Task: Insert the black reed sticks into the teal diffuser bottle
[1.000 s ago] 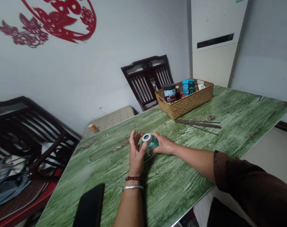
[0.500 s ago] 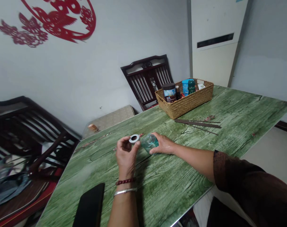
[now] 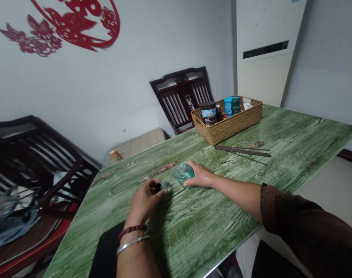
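A clear teal glass jar [image 3: 183, 173] stands on the green wood-patterned table [image 3: 199, 224], its right side wrapped by the fingers of my right hand [image 3: 201, 175]. To the left of the jar, my left hand [image 3: 145, 197] pinches a small ring-shaped lid [image 3: 163, 187], tilted on edge and partly hidden by the fingers. The lid is apart from the jar. A red bead bracelet and a silver bangle circle my left wrist.
A wicker basket [image 3: 230, 129] with several containers stands at the back. Thin dark sticks [image 3: 242, 151] lie before it. A black flat object [image 3: 106, 251] is partly under my left forearm. Dark wooden chairs [image 3: 181, 96] stand beyond the table.
My left hand has moved down and left, away from the jar, and the lid has turned from nearly flat to on edge. My right hand stays on the jar.
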A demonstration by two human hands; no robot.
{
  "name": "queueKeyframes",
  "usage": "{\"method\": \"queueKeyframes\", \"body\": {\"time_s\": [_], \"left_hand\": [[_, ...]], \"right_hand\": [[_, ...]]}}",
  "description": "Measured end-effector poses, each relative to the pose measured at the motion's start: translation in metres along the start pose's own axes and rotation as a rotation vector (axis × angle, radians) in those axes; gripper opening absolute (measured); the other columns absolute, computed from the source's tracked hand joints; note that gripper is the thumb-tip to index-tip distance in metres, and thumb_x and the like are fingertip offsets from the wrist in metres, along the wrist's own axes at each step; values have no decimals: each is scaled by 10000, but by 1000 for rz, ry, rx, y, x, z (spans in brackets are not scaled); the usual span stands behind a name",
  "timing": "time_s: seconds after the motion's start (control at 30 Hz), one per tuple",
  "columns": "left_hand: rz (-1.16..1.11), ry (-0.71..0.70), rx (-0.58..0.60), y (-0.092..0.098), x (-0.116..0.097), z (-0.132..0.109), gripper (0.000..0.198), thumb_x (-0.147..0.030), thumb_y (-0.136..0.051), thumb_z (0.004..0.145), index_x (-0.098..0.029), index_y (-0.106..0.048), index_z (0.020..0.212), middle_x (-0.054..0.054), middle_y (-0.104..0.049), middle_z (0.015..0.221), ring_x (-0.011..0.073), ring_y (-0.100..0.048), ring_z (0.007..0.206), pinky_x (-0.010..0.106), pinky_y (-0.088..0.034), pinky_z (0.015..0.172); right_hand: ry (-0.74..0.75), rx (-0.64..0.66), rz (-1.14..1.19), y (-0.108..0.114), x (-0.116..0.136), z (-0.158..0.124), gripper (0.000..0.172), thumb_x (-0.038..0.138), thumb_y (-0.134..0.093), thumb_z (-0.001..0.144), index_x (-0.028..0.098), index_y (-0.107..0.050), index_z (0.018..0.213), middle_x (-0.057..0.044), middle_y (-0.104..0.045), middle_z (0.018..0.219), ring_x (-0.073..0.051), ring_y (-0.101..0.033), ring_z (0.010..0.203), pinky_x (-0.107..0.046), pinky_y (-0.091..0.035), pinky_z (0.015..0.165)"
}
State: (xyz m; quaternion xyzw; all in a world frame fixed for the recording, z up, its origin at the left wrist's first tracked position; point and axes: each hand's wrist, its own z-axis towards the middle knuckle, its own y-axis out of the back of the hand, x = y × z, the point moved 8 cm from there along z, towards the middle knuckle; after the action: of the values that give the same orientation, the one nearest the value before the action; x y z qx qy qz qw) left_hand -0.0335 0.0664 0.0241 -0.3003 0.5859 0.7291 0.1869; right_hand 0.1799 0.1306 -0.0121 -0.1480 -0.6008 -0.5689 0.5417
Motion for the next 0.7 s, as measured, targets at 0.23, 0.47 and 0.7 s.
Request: {"method": "queueKeyframes", "body": {"time_s": [0.23, 0.47, 0.7], "left_hand": [[224, -47, -28, 0, 9, 0, 554, -585, -802, 575, -222, -734, 989, 142, -741, 969, 362, -707, 889, 465, -528, 798], [-584, -155, -111, -38, -39, -2, 925, -557, -816, 668, -257, -416, 1446, 186, -555, 1410, 344, -550, 1314, 543, -485, 1032], [-687, -162, -7, -81, -47, -3, 912, -440, -851, 679, -277, -389, 1448, 167, -509, 1471, 332, -545, 1325, 580, -407, 1118]], "right_hand": [[-13, -7, 0, 1, -1, 0, 796, 321, -891, 625, 212, -520, 1321, -70, -698, 1165, -266, -660, 1068, -365, -486, 898], [-5, 26, 22, 3, 7, -4, 906, 359, -845, 697, 182, -414, 1474, -137, -647, 1321, -301, -623, 1203, -416, -491, 989], [30, -102, -191, 56, 18, -9, 624, 155, -654, 825, 158, -494, 1428, -136, -612, 1395, -247, -590, 1260, -381, -439, 1081]]}}
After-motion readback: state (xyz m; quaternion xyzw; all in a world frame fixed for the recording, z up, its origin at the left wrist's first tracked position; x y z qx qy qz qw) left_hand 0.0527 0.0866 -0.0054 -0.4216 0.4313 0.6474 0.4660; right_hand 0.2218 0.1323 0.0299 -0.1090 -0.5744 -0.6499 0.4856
